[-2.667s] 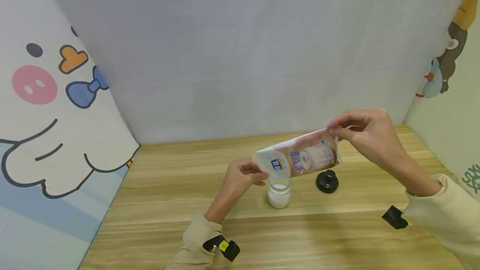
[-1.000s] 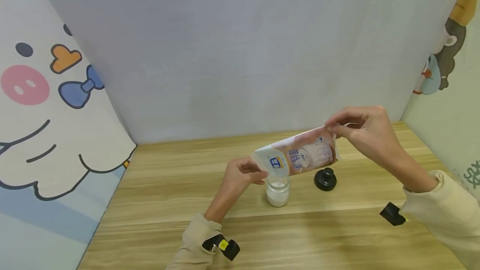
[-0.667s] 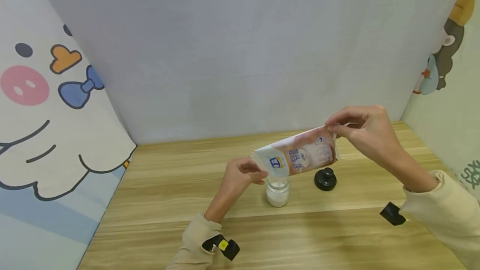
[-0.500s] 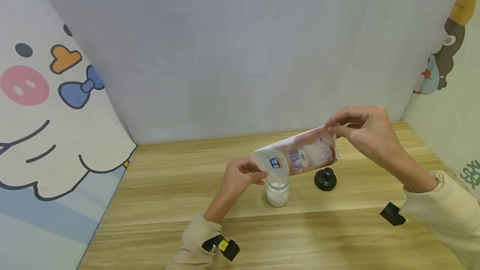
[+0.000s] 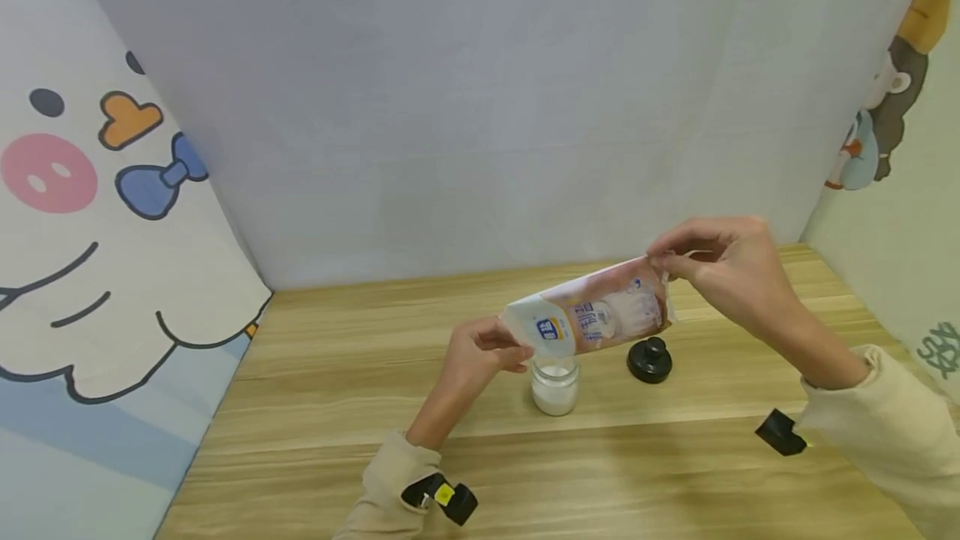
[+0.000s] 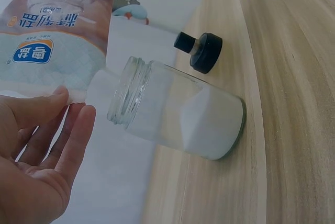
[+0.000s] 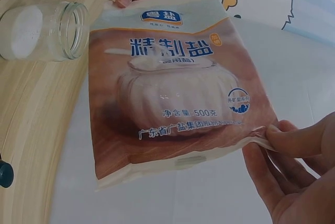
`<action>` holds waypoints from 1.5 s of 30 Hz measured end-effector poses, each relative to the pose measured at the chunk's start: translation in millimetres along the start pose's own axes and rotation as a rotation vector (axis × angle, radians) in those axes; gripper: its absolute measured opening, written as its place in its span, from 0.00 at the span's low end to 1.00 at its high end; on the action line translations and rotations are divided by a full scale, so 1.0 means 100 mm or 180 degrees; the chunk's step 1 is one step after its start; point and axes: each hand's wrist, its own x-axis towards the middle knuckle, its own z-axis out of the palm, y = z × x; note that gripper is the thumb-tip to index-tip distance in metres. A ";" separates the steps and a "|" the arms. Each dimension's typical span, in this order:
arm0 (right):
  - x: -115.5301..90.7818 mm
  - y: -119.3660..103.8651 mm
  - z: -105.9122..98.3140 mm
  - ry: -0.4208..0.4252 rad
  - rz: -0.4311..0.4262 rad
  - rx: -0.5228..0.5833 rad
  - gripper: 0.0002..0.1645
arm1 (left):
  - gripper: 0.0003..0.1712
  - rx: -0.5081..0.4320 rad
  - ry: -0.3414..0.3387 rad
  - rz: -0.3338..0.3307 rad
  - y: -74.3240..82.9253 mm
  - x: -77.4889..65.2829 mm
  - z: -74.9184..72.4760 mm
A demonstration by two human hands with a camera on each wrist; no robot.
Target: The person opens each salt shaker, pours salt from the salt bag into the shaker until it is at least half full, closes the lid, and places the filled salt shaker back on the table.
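A brown and pale-blue salt bag is held tilted between both hands, its pale end lower, over the mouth of a glass jar. My left hand pinches the corner at the bag's pale end. With thumb and fingers, my right hand grips the raised far corner. White salt streams from the bag's low edge into the jar mouth in the left wrist view. Inside the upright jar, a sloping heap of salt covers the bottom part. The bag front faces the right wrist camera.
A black knobbed lid lies on the wooden table to the right of the jar. A pale grey curtain stands behind the table, with cartoon-printed panels on the left and right. Black wrist cameras hang from both sleeves.
Compared with half a second ago, my right hand and the bag's raised end sit slightly lower and a touch further left. Both hands keep their grip, and the jar and lid stay put.
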 end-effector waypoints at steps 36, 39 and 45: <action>-0.03 -0.01 0.01 0.0005 0.0049 -0.0006 0.04 | 0.09 0.0036 0.0044 -0.0015 0.00 -0.02 0.02; -0.03 0.00 0.01 0.0000 0.0048 -0.0001 0.04 | 0.09 0.0029 0.0044 -0.0017 -0.01 -0.02 0.02; -0.02 0.01 0.02 0.0006 0.0043 -0.0003 0.04 | 0.08 0.0016 0.0068 -0.0020 -0.03 -0.01 0.02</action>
